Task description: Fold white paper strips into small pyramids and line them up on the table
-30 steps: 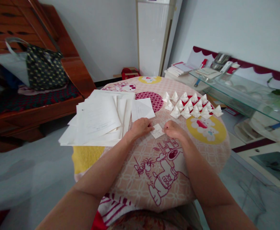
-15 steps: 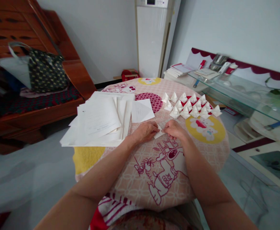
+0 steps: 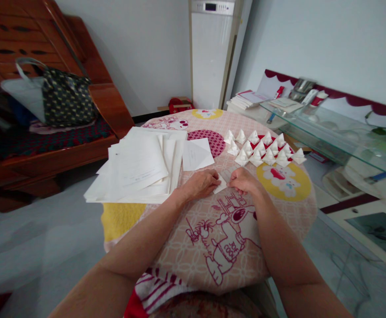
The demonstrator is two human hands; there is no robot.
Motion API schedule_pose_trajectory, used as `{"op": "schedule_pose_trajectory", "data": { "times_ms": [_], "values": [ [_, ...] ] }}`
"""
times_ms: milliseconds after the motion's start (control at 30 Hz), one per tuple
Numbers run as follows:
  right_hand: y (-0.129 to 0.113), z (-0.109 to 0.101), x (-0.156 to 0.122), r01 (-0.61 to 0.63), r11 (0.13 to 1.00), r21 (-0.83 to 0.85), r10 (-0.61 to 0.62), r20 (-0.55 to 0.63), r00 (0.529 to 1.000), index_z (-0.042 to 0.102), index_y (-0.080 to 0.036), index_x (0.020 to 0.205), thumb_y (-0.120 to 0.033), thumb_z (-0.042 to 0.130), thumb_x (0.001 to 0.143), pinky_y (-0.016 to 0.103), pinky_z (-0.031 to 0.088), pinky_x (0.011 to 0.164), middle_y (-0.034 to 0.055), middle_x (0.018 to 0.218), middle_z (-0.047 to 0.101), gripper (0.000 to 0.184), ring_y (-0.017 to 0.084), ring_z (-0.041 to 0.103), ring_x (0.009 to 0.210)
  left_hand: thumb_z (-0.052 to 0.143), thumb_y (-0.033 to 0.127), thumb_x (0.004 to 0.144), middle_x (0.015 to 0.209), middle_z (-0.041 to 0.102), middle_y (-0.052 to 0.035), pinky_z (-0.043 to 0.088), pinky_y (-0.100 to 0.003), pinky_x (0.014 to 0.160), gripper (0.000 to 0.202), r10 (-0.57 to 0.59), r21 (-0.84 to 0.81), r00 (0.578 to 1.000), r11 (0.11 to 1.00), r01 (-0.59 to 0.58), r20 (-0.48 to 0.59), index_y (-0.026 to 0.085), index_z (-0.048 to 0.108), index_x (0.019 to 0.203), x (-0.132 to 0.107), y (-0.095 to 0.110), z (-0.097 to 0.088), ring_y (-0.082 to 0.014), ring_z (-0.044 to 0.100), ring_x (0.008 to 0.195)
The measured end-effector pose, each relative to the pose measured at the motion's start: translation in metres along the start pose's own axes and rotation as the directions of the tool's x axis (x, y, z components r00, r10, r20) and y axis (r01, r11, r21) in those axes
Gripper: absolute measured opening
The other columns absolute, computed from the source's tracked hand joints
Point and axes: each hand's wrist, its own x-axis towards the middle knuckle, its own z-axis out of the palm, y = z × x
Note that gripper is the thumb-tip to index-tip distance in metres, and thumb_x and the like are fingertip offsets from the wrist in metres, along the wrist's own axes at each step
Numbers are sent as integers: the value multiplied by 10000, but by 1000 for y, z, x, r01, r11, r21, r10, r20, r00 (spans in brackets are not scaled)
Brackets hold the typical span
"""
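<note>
A small piece of folded white paper (image 3: 219, 184) lies on the patterned tablecloth between my hands. My left hand (image 3: 202, 183) has its fingers closed on the paper's left side. On the opposite side, my right hand (image 3: 243, 180) pinches the paper's right edge with curled fingers; its fingertips are partly hidden. Beyond my left hand rests a loose square sheet (image 3: 197, 154) of white paper. Several folded paper boats (image 3: 255, 157) stand in rows past my right hand.
A stack of white paper sheets (image 3: 136, 163) covers the table's left part. The round table carries a pink cloth (image 3: 186, 260) with cartoon prints. A glass shelf (image 3: 345, 132) runs along the right. At the left is a wooden bench (image 3: 108, 106) with a dark patterned bag (image 3: 69, 97).
The camera view has shifted slightly. My right hand sits a little further right, and more of the folded paper shows between my hands. The boats and stack stay put.
</note>
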Motion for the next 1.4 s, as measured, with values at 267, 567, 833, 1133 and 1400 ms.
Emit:
{"op": "schedule_pose_trajectory", "data": {
  "times_ms": [267, 567, 833, 1133, 1400],
  "values": [
    [-1, 12, 4, 131, 928, 348, -141, 4, 990, 571, -166, 725, -10, 561, 835, 172, 407, 371, -37, 489, 605, 191, 94, 561, 388, 574, 146, 923, 1049, 725, -68, 503, -292, 839, 243, -24, -63, 1000, 998, 23, -13, 209, 808, 943, 0, 0, -2, -179, 666, 920],
    [-12, 25, 8, 39, 959, 282, -41, 0, 999, 542, -168, 664, -28, 589, 853, 181, 412, 361, -37, 466, 570, 240, 99, 545, 362, 597, 84, 847, 1014, 773, -39, 523, -260, 829, 266, -306, -279, 947, 922, 269, -98, 199, 813, 951, 7, -8, 13, -162, 695, 879],
    [-18, 27, 8, 27, 984, 177, -23, -27, 999, 568, -176, 724, -78, 651, 853, 193, 401, 365, -43, 448, 546, 182, 102, 520, 353, 605, 114, 813, 877, 776, -15, 510, -242, 773, 251, -380, -335, 919, 883, 328, -102, 196, 815, 924, 10, -5, 10, -154, 689, 804],
    [-15, 27, 11, 22, 985, 169, -18, -28, 999, 573, -174, 698, -79, 681, 825, 186, 405, 384, -30, 469, 565, 192, 106, 539, 384, 616, 65, 714, 804, 767, -48, 495, -240, 670, 303, -511, -437, 859, 780, 449, -30, 134, 819, 928, 15, -2, 6, -145, 651, 687],
    [-11, 23, 10, 9, 984, 176, -5, -20, 1000, 560, -176, 704, -50, 641, 804, 176, 379, 356, -47, 458, 549, 179, 94, 511, 347, 573, 22, 640, 784, 748, -31, 503, -244, 673, 425, -533, -489, 846, 740, 461, -9, 138, 817, 968, 10, -13, 1, -135, 626, 692]
  ]
}}
